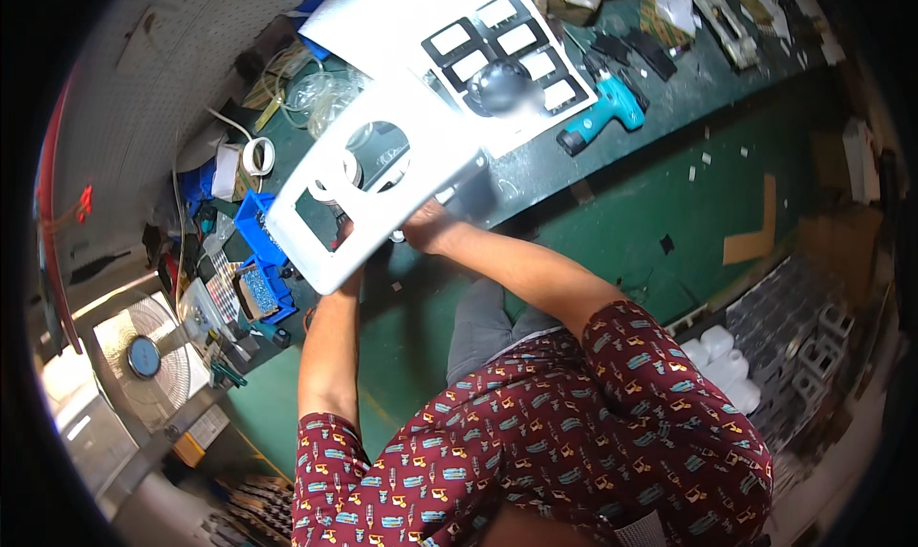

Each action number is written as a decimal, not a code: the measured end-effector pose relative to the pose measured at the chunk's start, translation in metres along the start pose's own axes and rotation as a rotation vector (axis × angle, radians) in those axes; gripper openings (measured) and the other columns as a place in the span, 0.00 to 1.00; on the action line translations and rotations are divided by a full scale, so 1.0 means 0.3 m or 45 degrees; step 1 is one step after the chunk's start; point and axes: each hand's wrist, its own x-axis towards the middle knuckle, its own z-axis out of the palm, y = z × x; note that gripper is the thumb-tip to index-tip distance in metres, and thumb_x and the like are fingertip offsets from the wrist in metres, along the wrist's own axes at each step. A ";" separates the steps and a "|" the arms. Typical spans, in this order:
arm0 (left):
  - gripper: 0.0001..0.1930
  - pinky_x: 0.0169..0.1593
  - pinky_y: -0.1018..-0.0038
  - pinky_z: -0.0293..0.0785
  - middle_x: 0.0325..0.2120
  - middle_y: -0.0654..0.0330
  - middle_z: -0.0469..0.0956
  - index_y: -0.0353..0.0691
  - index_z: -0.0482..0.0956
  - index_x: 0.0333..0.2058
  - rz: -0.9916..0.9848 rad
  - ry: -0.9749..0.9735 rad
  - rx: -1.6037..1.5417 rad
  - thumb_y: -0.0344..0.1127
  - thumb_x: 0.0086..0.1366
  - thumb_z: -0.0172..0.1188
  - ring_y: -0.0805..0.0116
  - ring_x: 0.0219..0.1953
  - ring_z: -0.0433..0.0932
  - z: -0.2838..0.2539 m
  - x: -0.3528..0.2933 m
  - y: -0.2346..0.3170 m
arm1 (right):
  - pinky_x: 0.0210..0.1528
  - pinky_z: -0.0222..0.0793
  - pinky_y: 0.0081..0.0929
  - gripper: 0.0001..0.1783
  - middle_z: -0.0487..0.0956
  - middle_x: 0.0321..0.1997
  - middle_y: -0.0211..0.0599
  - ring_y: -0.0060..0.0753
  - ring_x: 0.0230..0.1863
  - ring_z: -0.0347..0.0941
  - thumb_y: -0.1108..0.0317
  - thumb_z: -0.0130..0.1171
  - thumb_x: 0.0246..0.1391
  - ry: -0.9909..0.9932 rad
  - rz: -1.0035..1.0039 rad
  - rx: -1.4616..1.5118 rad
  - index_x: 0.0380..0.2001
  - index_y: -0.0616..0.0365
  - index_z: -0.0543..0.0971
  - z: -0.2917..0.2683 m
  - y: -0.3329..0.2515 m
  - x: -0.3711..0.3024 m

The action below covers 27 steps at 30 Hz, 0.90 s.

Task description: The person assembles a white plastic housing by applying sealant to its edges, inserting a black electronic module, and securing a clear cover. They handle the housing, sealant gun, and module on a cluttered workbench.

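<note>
White plastic panel (378,179), with round and square cut-outs, was held up over the bench (612,155), left hand (349,236) and right hand (427,227) each pinching its near edge; judged light, stiff, smooth, best gripped by the solid rim.

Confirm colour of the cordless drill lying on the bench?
Teal body with black grip and chuck. The cordless drill lies on the green bench; head view.

White panel (382,179), teal drill (604,114), green bench (669,98), blue bins (256,224)
</note>
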 end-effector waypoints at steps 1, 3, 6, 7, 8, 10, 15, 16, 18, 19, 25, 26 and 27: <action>0.17 0.49 0.57 0.75 0.39 0.49 0.82 0.39 0.81 0.48 0.072 0.000 0.043 0.31 0.58 0.62 0.50 0.42 0.81 -0.032 0.043 0.018 | 0.59 0.59 0.51 0.21 0.72 0.60 0.45 0.46 0.65 0.62 0.74 0.56 0.51 -0.088 0.052 -0.107 0.50 0.60 0.79 0.025 0.009 0.005; 0.17 0.48 0.57 0.76 0.38 0.50 0.83 0.40 0.82 0.47 0.159 0.025 0.106 0.31 0.57 0.61 0.51 0.41 0.81 -0.107 0.076 0.050 | 0.57 0.61 0.50 0.17 0.72 0.61 0.40 0.45 0.65 0.62 0.67 0.54 0.56 -0.246 0.156 -0.240 0.47 0.59 0.81 0.031 -0.034 0.004; 0.17 0.47 0.58 0.76 0.35 0.51 0.84 0.40 0.84 0.45 0.104 -0.136 -0.085 0.29 0.55 0.60 0.53 0.39 0.82 -0.111 0.089 0.002 | 0.58 0.62 0.51 0.16 0.76 0.56 0.37 0.40 0.62 0.66 0.69 0.54 0.56 -0.128 0.214 -0.254 0.46 0.59 0.81 0.039 -0.047 0.011; 0.16 0.46 0.58 0.77 0.33 0.52 0.84 0.40 0.84 0.44 -0.032 -0.303 -0.259 0.29 0.55 0.59 0.54 0.38 0.82 -0.066 0.049 -0.082 | 0.58 0.63 0.51 0.16 0.77 0.54 0.37 0.39 0.61 0.68 0.69 0.54 0.56 -0.122 0.248 -0.281 0.47 0.59 0.81 0.044 -0.057 0.017; 0.16 0.45 0.59 0.77 0.31 0.53 0.84 0.40 0.84 0.43 -0.174 -0.470 -0.426 0.28 0.55 0.58 0.55 0.37 0.82 -0.030 0.026 -0.158 | 0.58 0.63 0.51 0.15 0.78 0.52 0.36 0.38 0.60 0.69 0.68 0.54 0.56 -0.135 0.241 -0.290 0.44 0.58 0.82 0.050 -0.059 0.018; 0.16 0.45 0.59 0.76 0.32 0.52 0.83 0.40 0.84 0.43 0.023 -0.513 -0.290 0.29 0.55 0.58 0.54 0.37 0.82 -0.026 0.041 -0.186 | 0.58 0.63 0.51 0.13 0.78 0.48 0.35 0.37 0.58 0.70 0.67 0.55 0.55 -0.204 0.220 -0.332 0.40 0.56 0.84 0.033 -0.061 0.015; 0.15 0.46 0.58 0.76 0.34 0.52 0.82 0.39 0.83 0.45 0.298 -0.627 -0.123 0.30 0.57 0.58 0.54 0.39 0.81 -0.038 0.094 -0.198 | 0.57 0.63 0.50 0.11 0.79 0.43 0.31 0.36 0.55 0.71 0.65 0.56 0.54 -0.201 0.235 -0.398 0.35 0.52 0.85 0.030 -0.055 0.012; 0.15 0.46 0.58 0.76 0.34 0.52 0.82 0.39 0.83 0.45 0.319 -0.641 -0.101 0.30 0.58 0.58 0.54 0.39 0.81 -0.041 0.098 -0.203 | 0.58 0.62 0.49 0.11 0.78 0.43 0.31 0.36 0.55 0.71 0.65 0.55 0.55 -0.162 0.245 -0.377 0.35 0.52 0.85 0.026 -0.060 0.010; 0.15 0.46 0.58 0.76 0.35 0.51 0.82 0.39 0.82 0.45 0.355 -0.664 -0.058 0.30 0.59 0.58 0.54 0.39 0.81 -0.039 0.099 -0.208 | 0.58 0.62 0.49 0.11 0.78 0.44 0.31 0.36 0.55 0.71 0.65 0.55 0.55 -0.163 0.228 -0.379 0.36 0.52 0.85 0.018 -0.066 0.005; 0.15 0.46 0.58 0.76 0.35 0.51 0.82 0.39 0.82 0.46 0.370 -0.673 -0.041 0.31 0.59 0.58 0.53 0.40 0.81 -0.037 0.102 -0.213 | 0.58 0.62 0.49 0.11 0.78 0.45 0.31 0.36 0.55 0.71 0.65 0.55 0.55 -0.166 0.220 -0.382 0.36 0.52 0.85 0.014 -0.069 0.002; 0.15 0.46 0.57 0.76 0.38 0.51 0.81 0.39 0.81 0.47 0.432 -0.708 0.076 0.32 0.62 0.58 0.53 0.41 0.80 -0.022 0.102 -0.227 | 0.58 0.62 0.48 0.11 0.77 0.45 0.31 0.35 0.54 0.71 0.65 0.55 0.55 -0.184 0.255 -0.366 0.37 0.51 0.85 0.000 -0.074 0.010; 0.15 0.46 0.57 0.76 0.38 0.51 0.80 0.39 0.81 0.48 0.442 -0.709 0.090 0.32 0.62 0.58 0.53 0.41 0.80 -0.021 0.103 -0.229 | 0.57 0.62 0.47 0.12 0.77 0.46 0.31 0.34 0.55 0.71 0.65 0.54 0.56 -0.199 0.258 -0.366 0.38 0.51 0.84 -0.001 -0.070 0.008; 0.15 0.46 0.57 0.76 0.39 0.51 0.80 0.38 0.81 0.48 0.439 -0.713 0.108 0.33 0.62 0.58 0.53 0.41 0.79 -0.022 0.096 -0.233 | 0.56 0.62 0.47 0.12 0.77 0.46 0.31 0.34 0.55 0.71 0.65 0.54 0.56 -0.215 0.243 -0.354 0.38 0.51 0.84 -0.006 -0.072 0.005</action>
